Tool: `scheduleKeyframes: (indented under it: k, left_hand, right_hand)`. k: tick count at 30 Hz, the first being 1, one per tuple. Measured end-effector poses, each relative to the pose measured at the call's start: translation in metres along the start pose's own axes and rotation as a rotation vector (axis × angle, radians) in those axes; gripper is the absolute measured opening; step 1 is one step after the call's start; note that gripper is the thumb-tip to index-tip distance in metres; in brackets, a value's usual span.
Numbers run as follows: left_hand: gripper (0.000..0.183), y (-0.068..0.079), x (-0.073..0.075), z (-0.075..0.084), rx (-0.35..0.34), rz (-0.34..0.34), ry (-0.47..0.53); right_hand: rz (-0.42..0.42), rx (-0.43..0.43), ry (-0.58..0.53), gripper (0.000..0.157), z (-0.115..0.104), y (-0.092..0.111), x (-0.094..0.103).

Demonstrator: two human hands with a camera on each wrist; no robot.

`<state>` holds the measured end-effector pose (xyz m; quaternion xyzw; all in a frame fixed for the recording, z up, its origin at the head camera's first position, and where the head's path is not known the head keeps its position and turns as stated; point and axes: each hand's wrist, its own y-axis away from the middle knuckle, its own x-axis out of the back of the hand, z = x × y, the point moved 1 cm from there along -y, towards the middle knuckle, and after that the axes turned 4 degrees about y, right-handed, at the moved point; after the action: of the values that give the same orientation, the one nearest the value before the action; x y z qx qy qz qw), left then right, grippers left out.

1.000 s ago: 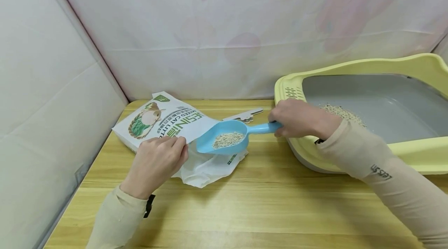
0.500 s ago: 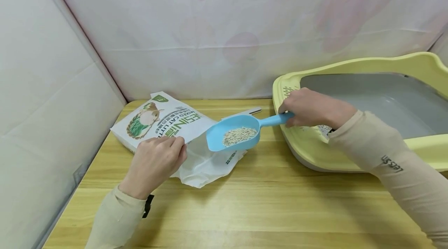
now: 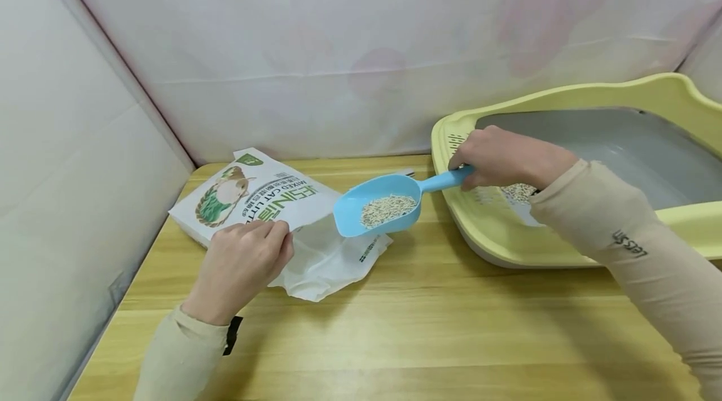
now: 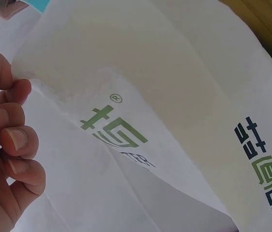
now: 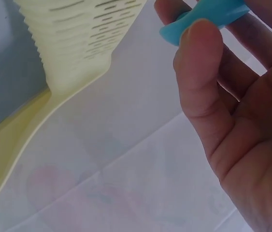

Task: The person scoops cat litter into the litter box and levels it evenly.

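My left hand (image 3: 245,266) pinches the upper edge of the mouth of a white cat litter bag (image 3: 282,185), which lies on its side at the left of the table. In the left wrist view, thumb and finger grip the bag's edge (image 4: 121,130). A blue scoop (image 3: 350,207) with pale litter (image 3: 389,209) in its bowl is held level over the bag's open flap. My right hand (image 3: 504,156) grips the scoop's handle (image 3: 445,180), close over the litter box's left rim. The right wrist view shows the handle's blue end (image 5: 193,21) between thumb and fingers.
A yellow-rimmed litter box (image 3: 496,244) with a grey inside stands at the right, some litter (image 3: 517,192) at its left end. A pale strip (image 3: 406,171) shows behind the scoop. Fabric walls (image 3: 282,100) border the wooden table (image 3: 361,338) at left and back.
My right hand has drawn the loaded scoop right and slightly up, out of the bag's mouth. The left hand keeps its pinch on the bag's edge. The head view has shifted slightly.
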<state>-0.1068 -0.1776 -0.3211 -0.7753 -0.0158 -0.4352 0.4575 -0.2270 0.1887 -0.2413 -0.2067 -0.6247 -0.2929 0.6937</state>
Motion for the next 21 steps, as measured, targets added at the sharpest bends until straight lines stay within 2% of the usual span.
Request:
scheduleKeyframes:
  k: [6, 21]
  left_hand:
    - [0.036, 0.0, -0.002, 0.001, -0.004, -0.002, -0.001]
    - [0.035, 0.0, -0.002, 0.001, -0.003, 0.005, -0.003]
  right_hand:
    - [-0.003, -0.019, -0.021, 0.016, 0.007, 0.006, 0.001]
    - [0.036, -0.049, 0.017, 0.02, 0.027, 0.014, 0.007]
